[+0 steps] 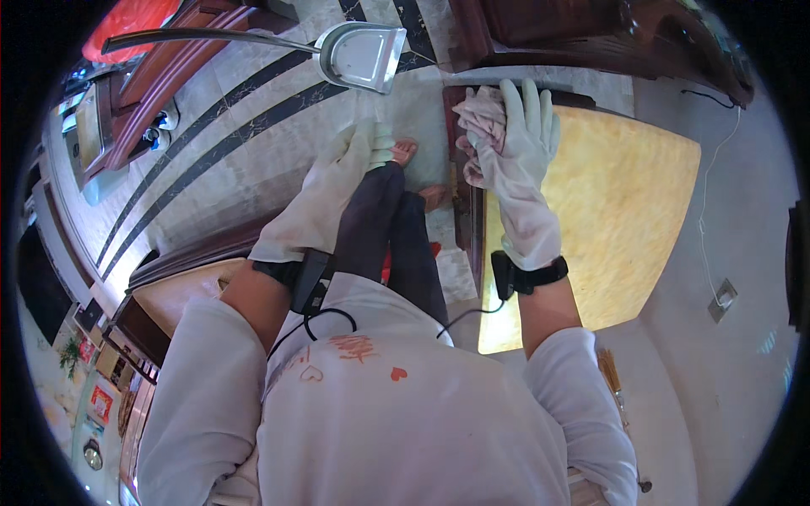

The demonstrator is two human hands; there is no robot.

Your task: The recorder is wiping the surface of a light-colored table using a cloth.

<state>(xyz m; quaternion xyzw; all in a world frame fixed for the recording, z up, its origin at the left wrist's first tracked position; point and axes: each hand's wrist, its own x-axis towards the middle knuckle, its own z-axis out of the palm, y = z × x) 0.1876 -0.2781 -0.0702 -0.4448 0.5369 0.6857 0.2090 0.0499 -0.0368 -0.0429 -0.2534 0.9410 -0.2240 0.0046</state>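
Observation:
My right hand (528, 133), in a white rubber glove, lies flat with straight fingers at the far left corner of a yellow marbled top (614, 215). A crumpled pink cloth (484, 117) is held at its thumb side, over the dark wooden edge (465, 218); the thumb is partly hidden by the cloth. My left hand (361, 148), gloved the same way, hangs over the tiled floor (266, 158) in front of my legs. Its fingers are loosely bent, and I see nothing in it. Black bands with cables circle both wrists.
A metal dustpan (361, 55) with a long handle lies ahead. Dark wooden furniture (557, 38) stands beyond the yellow top. A padded seat (183, 291) is at my left. On the right, a white cord (702, 209) runs down to a wall socket (722, 300). A brush (609, 370) is near my right elbow.

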